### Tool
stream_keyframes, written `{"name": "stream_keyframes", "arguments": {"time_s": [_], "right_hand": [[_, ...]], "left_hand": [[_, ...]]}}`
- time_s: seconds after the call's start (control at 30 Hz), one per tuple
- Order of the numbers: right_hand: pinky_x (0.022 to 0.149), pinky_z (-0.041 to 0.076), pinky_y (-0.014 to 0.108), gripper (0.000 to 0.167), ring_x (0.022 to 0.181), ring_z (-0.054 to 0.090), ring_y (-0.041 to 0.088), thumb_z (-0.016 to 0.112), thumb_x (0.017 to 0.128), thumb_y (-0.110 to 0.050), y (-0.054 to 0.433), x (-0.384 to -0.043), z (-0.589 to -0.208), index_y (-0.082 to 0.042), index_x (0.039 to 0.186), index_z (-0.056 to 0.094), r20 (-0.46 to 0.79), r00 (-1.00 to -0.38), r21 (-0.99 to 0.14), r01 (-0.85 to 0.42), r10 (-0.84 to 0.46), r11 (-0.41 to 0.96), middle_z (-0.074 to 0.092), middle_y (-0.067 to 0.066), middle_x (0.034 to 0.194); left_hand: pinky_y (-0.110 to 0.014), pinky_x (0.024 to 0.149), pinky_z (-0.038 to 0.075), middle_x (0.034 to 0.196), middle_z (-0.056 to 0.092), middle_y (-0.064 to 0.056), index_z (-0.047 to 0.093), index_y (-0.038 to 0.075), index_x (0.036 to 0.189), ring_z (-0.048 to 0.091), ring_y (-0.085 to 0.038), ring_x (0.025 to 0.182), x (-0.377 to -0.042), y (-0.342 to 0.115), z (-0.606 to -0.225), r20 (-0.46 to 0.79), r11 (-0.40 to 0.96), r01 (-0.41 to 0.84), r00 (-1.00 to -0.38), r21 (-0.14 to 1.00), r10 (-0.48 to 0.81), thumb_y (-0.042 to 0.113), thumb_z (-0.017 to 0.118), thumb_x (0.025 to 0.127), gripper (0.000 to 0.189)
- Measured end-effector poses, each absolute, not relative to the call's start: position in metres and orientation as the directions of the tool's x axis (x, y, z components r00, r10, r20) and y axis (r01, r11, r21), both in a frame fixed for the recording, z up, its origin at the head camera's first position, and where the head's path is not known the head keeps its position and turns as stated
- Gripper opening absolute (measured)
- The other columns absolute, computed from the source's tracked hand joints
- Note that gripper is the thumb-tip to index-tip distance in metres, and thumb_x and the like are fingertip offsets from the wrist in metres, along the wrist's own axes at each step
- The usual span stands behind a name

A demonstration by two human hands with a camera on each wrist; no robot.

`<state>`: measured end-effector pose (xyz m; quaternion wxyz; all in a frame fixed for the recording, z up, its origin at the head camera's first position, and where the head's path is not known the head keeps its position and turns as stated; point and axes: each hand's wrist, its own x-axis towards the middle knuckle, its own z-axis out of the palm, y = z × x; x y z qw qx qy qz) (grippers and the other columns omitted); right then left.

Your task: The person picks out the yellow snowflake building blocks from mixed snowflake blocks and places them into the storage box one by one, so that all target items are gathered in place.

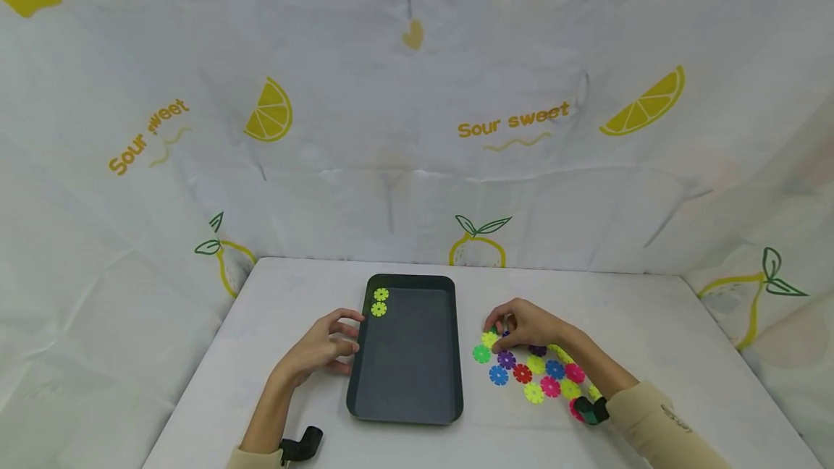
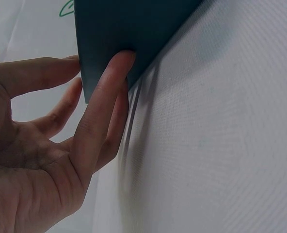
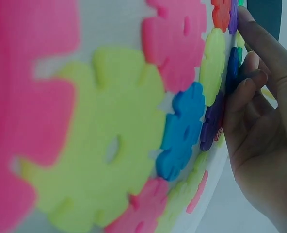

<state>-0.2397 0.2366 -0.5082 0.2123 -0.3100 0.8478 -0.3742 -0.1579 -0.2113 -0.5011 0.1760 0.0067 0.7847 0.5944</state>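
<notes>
In the head view my left hand (image 1: 322,344) is at the left side of a dark tray (image 1: 410,417), fingers spread and loosely bent. The left wrist view shows its fingertips (image 2: 126,60) against the tray's outer wall. My right hand (image 1: 526,324) reaches down among colourful interlocking plastic discs. Its thumb and curled forefinger are at the edges of a yellow disc (image 1: 489,339), beside a green disc (image 1: 481,354) and a purple disc (image 1: 506,360). Some discs under this hand are hidden. Two yellow discs (image 1: 379,309) lie in the tray's far left corner, one behind the other.
Right of the tray, several pink, blue, red, yellow and purple discs lie spread on the white table (image 1: 313,277), partly under the right forearm. A red disc (image 1: 523,373) is near the front of them. A lemon-print cloth (image 1: 365,201) hangs behind the table.
</notes>
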Motion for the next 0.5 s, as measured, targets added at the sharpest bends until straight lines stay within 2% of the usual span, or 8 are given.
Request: {"name": "stream_keyframes", "arguments": {"time_s": [0.23,0.5], "right_hand": [[0.057,0.048,0.019,0.027,0.062,0.05,0.005,0.091,0.088,-0.022,0.2356,-0.2362,-0.5071,-0.016,0.11,0.077,-0.112,-0.736,-0.731,-0.394,-0.668,0.557,0.07,0.003,0.096],[0.059,0.052,0.02,0.028,0.063,0.051,0.005,0.092,0.088,-0.023,0.2358,-0.2326,-0.5054,-0.016,0.11,0.077,-0.087,-0.739,-0.714,-0.421,-0.668,0.559,0.074,0.001,0.1]], "left_hand": [[-0.042,0.071,0.069,0.128,0.061,-0.023,0.055,0.009,0.148,0.069,-0.026,0.095,-0.1583,-0.2112,-0.5013,-0.27,0.296,-0.199,-0.937,0.934,0.221,0.0,0.07,0.088,0.063],[-0.042,0.071,0.069,0.128,0.061,-0.023,0.055,0.009,0.148,0.069,-0.027,0.095,-0.1587,-0.2114,-0.5021,-0.268,0.299,-0.197,-0.938,0.934,0.219,0.001,0.071,0.088,0.063]]}}
